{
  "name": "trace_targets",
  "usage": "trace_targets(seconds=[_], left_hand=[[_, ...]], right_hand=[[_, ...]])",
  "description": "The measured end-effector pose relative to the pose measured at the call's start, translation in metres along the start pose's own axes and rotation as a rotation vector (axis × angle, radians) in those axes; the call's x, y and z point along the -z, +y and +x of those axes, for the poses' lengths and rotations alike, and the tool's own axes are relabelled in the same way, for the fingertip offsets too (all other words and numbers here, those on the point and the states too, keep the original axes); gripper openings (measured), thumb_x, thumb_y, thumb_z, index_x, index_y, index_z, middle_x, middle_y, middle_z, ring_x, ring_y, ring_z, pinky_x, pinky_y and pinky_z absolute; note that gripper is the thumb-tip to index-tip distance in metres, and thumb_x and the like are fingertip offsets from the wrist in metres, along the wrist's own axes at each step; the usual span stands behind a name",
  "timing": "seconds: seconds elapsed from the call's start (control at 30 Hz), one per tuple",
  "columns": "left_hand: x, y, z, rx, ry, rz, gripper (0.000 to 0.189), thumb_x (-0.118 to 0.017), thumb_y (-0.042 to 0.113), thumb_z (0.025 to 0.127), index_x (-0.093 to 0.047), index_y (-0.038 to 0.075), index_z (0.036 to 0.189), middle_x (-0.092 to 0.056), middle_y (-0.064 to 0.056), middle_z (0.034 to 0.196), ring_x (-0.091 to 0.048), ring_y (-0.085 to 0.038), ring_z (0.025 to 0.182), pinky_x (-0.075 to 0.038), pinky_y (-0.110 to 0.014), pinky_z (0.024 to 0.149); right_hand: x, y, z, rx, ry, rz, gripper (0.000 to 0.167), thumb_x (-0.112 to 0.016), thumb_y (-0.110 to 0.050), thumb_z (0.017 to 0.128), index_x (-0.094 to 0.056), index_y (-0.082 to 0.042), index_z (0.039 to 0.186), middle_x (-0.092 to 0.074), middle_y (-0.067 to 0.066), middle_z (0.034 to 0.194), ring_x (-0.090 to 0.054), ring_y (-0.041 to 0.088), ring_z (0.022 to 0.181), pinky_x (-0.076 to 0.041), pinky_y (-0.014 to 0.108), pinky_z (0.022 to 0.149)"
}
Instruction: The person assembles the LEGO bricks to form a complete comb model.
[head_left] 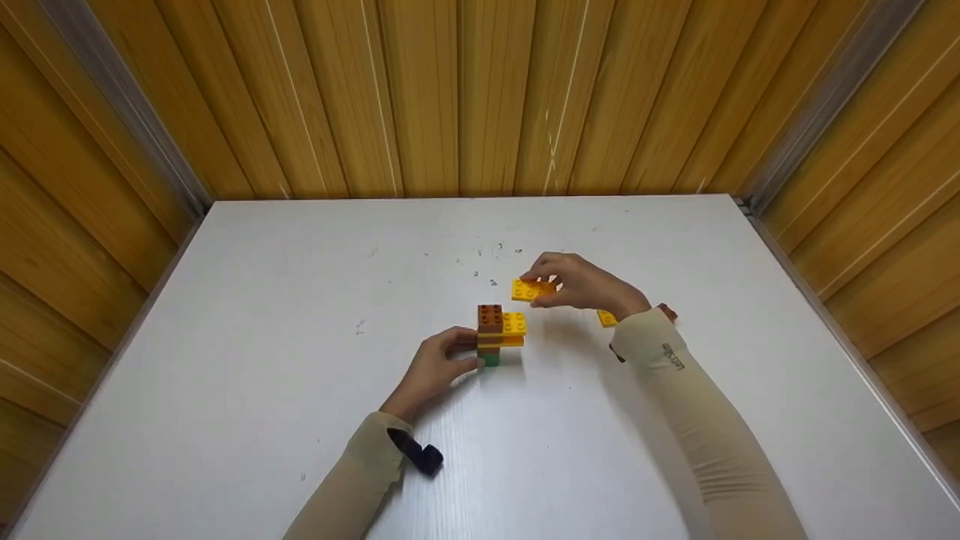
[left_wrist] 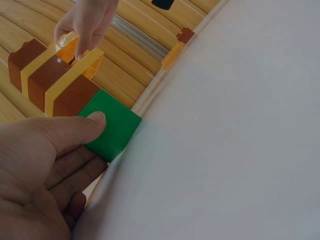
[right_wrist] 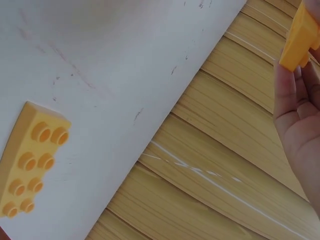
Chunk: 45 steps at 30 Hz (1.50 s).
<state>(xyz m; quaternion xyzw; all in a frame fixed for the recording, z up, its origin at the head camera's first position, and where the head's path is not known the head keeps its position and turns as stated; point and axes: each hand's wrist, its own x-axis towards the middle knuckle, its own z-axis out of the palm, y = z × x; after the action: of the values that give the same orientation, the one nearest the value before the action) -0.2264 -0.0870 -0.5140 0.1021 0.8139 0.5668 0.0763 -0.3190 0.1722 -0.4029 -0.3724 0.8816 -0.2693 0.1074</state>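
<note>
A small tower of toy building bricks (head_left: 490,318) stands upright near the table's middle. Its bottom is a green brick (left_wrist: 116,127); above it brown bricks alternate with two yellow ones that jut out to the right. My left hand (head_left: 435,366) grips the tower low down, thumb on the green brick. Beyond and right of the tower, my right hand (head_left: 581,285) pinches a yellow brick (head_left: 523,290) between thumb and fingers, studs up. In the head view a gap shows between that brick and the tower. The right wrist view catches the held yellow brick (right_wrist: 299,40) at its edge.
Another yellow brick (right_wrist: 32,160) lies on the white table (head_left: 262,300), partly hidden behind the right wrist in the head view. Beside it is a brown brick (left_wrist: 185,35). Wood-patterned walls (head_left: 480,97) enclose the table's back and sides.
</note>
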Motion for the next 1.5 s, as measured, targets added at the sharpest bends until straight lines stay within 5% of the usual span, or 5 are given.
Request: trace_targets(seconds=[1.1,1.5], left_hand=[[0.002,0.003,0.000,-0.061,-0.006,-0.027,0.037,-0.072,0.009,0.085,-0.062,0.011,0.120,-0.067,-0.007,0.119,-0.062,-0.021,0.112,-0.047,-0.039,0.101],[0.001,0.002,-0.001,0.006,-0.008,0.003,0.037,-0.073,0.013,0.084,-0.063,0.017,0.120,-0.067,0.000,0.119,-0.061,-0.017,0.113,-0.043,-0.040,0.106]], right_hand=[[0.007,-0.042,-0.001,0.160,-0.017,0.040,0.037,-0.071,-0.020,0.088,-0.066,-0.008,0.122,-0.062,0.007,0.111,-0.060,0.022,0.102,-0.056,0.041,0.088],[0.003,-0.055,0.001,0.201,-0.063,0.020,0.035,-0.070,-0.016,0.088,-0.066,-0.006,0.122,-0.062,0.009,0.113,-0.060,0.023,0.103,-0.056,0.039,0.088]])
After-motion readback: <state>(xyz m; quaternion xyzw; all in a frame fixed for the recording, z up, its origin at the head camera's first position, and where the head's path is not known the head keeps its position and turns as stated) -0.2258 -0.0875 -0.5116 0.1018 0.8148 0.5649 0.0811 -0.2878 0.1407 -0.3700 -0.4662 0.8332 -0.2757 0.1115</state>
